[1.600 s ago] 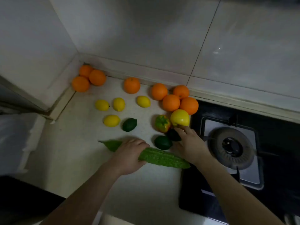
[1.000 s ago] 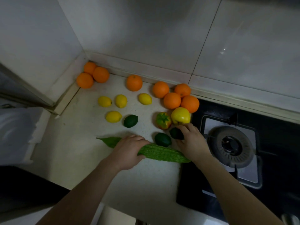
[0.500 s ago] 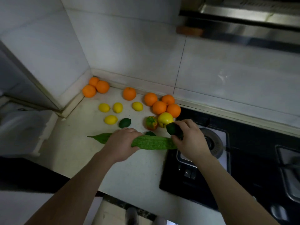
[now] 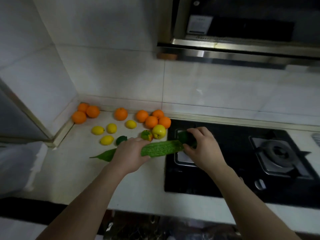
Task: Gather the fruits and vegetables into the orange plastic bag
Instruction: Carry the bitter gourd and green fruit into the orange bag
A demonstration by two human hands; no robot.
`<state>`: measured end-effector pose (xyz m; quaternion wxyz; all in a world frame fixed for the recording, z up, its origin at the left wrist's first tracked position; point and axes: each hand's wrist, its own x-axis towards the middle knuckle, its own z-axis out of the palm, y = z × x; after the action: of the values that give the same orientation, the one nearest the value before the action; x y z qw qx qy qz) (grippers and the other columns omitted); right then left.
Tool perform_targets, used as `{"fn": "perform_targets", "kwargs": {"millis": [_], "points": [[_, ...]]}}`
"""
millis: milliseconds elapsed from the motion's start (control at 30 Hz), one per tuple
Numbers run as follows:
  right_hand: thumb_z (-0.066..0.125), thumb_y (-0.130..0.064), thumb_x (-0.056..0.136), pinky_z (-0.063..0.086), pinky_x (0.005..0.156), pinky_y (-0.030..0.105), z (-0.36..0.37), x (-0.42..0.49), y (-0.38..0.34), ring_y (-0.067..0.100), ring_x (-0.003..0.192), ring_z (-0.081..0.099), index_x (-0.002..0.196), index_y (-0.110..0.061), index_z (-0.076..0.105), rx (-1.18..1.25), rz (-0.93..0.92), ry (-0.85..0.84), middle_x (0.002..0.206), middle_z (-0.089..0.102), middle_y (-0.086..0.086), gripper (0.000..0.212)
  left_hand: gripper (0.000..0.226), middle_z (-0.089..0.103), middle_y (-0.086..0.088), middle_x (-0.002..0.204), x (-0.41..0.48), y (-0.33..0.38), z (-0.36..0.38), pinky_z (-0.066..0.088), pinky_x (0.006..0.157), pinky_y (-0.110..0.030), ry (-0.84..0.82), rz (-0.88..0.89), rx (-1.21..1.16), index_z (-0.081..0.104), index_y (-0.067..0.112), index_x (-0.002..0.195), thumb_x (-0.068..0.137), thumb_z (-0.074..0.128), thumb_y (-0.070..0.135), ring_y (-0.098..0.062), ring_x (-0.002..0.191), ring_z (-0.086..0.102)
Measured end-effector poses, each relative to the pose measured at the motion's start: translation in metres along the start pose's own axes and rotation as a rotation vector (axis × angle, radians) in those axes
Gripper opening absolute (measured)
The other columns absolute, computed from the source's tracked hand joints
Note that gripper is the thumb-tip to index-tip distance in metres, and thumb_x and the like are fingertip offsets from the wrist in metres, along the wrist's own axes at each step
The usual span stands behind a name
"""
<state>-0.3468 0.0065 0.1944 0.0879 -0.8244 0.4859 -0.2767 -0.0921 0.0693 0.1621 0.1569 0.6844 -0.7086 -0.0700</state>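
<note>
My left hand [image 4: 130, 154] grips a long, bumpy green bitter gourd [image 4: 161, 149] around its middle and holds it above the counter. My right hand [image 4: 201, 148] holds dark green limes [image 4: 183, 136] over the stove's left side, right at the gourd's end. On the counter behind lie several oranges [image 4: 151, 121], several lemons [image 4: 107, 140], a lime [image 4: 121, 139], a yellow apple [image 4: 159, 131] and a small red-green fruit [image 4: 146, 135]. No orange bag is in view.
A black gas stove [image 4: 242, 170] with a burner [image 4: 277, 155] fills the right side. A range hood [image 4: 242, 49] hangs above it. Tiled walls close the corner at the back left. A white object [image 4: 19, 163] stands at the left edge.
Both hands have lifted off the counter: the left raised the bitter gourd, the right picked up limes and moved right over the stove. The camera tilted up, showing the hood.
</note>
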Motion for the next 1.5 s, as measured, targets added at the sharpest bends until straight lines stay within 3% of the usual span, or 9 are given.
{"fn": "perform_targets", "kwargs": {"millis": [300,467,833,1100,1500], "points": [[0.074,-0.026,0.075,0.049,0.078,0.03,-0.06,-0.08,-0.003,0.023,0.094,0.056,0.121,-0.02,0.059,-0.063,0.135,0.094,0.106,0.054,0.002,0.049,0.036,0.064,0.009,0.096,-0.016,0.056,-0.01,0.049,0.07,-0.034,-0.007,0.131,0.007,0.065,0.036,0.105,0.073,0.065,0.051,-0.018,0.093,0.06],[0.073,-0.028,0.076,0.045,0.079,0.028,-0.105,-0.119,0.025,0.024,0.097,0.056,0.122,-0.017,0.059,-0.113,0.238,0.167,0.109,0.055,0.003,0.049,0.043,0.065,0.008,0.104,-0.014,0.118,-0.011,0.047,0.073,-0.032,0.011,0.206,0.019,0.064,0.036,0.115,0.074,0.07,0.047,-0.019,0.1,0.06],[0.072,-0.033,0.078,0.044,0.082,0.029,-0.224,-0.225,0.141,0.024,0.102,0.054,0.125,-0.02,0.057,-0.193,0.41,0.229,0.111,0.054,0.002,0.051,0.047,0.063,0.011,0.11,-0.007,0.306,0.033,0.049,0.083,-0.032,0.0,0.341,-0.017,0.06,0.037,0.12,0.076,0.067,0.052,-0.016,0.106,0.06],[0.073,-0.031,0.075,0.043,0.081,0.027,-0.311,-0.313,0.232,0.021,0.095,0.056,0.12,-0.019,0.06,-0.235,0.559,0.308,0.103,0.054,-0.001,0.049,0.042,0.06,0.016,0.107,-0.006,0.452,0.078,0.049,0.079,-0.032,-0.071,0.445,-0.057,0.059,0.04,0.118,0.078,0.064,0.052,-0.011,0.094,0.062],[0.073,-0.031,0.075,0.039,0.079,0.025,-0.384,-0.373,0.339,0.018,0.098,0.052,0.119,-0.02,0.06,-0.305,0.761,0.36,0.105,0.053,-0.002,0.047,0.04,0.062,0.014,0.105,0.047,0.618,0.139,0.049,0.078,-0.033,-0.138,0.637,-0.094,0.061,0.038,0.114,0.078,0.063,0.053,-0.013,0.101,0.059]]}}
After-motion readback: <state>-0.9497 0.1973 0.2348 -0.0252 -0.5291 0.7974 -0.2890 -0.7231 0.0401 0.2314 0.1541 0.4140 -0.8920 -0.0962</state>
